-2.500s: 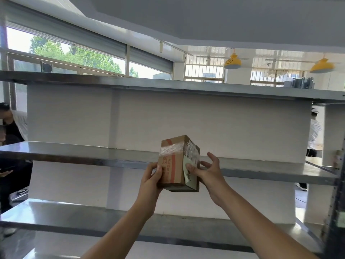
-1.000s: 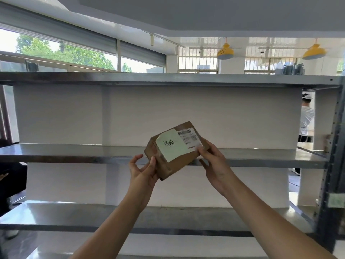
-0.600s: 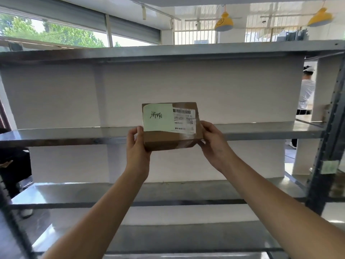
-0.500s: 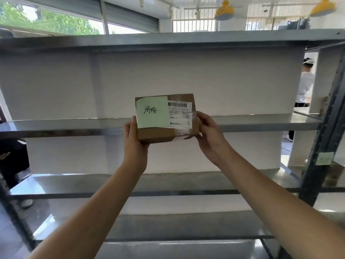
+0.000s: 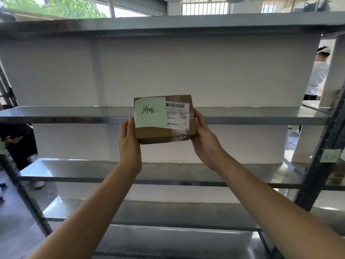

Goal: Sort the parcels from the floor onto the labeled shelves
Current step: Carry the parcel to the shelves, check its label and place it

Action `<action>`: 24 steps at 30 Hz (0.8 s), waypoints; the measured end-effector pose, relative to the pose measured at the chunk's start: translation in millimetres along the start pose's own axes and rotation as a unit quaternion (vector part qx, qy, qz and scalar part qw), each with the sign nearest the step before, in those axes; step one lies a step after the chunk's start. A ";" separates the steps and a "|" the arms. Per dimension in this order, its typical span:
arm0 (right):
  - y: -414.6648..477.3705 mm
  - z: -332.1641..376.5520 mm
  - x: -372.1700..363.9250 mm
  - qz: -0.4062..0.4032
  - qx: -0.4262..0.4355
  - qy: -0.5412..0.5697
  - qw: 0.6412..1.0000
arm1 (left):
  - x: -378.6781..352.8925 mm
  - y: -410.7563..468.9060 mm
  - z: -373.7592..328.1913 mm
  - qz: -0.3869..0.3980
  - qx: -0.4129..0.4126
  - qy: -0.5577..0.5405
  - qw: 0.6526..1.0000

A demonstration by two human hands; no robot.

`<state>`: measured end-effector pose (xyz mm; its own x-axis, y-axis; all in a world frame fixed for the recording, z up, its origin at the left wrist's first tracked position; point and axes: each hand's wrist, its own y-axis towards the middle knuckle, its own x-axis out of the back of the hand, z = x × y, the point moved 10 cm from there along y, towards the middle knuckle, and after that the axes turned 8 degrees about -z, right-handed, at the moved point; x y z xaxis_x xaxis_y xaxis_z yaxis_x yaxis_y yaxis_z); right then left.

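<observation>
I hold a small brown cardboard parcel (image 5: 164,133) level in front of me, its labelled face toward the camera. A pale green note with handwriting and a white barcode label cover that face. My left hand (image 5: 129,141) grips its left end and my right hand (image 5: 205,141) grips its right end. The parcel hangs in the air just in front of the edge of a metal shelf (image 5: 74,114) at about chest height, apart from it.
The steel rack has a higher shelf (image 5: 168,25) above and two lower shelves (image 5: 186,176) below, backed by white panels. A dark upright post (image 5: 324,150) with a green tag (image 5: 329,155) stands at right. One person stands far right, another sits at left.
I turned the parcel from upright on its end to level, with the labelled face toward me. The view tilted down, showing more of the lower shelves.
</observation>
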<state>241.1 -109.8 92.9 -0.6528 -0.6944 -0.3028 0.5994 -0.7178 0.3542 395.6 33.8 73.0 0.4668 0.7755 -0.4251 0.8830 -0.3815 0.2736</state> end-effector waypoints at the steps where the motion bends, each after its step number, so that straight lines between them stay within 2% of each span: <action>1: 0.8 1.7 1.4 0.007 -0.005 -0.001 1.000 | -1.0 -1.7 -0.4 -0.006 -0.006 0.013 1.000; 7: 10.6 11.4 5.7 0.053 -0.008 -0.035 0.998 | -3.3 -8.0 -9.5 -0.048 -0.033 0.052 0.997; 14: 13.2 -11.9 -4.7 0.096 -0.017 -0.114 0.989 | 11.0 -27.1 -10.0 -0.085 -0.025 0.048 0.995; 19: 6.6 -31.9 -24.1 0.145 -0.044 -0.100 0.983 | 32.4 -46.9 -17.2 -0.111 -0.030 0.058 0.992; 24: -5.6 -51.5 -43.1 0.175 -0.065 -0.070 0.980 | 65.9 -66.5 -25.9 -0.161 -0.058 0.121 0.978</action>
<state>289.8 -78.4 58.3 -0.4485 -0.8921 -0.0547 0.8458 -0.4434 0.2965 366.3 123.3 49.2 0.1287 0.9474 -0.2932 0.9641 -0.0503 0.2608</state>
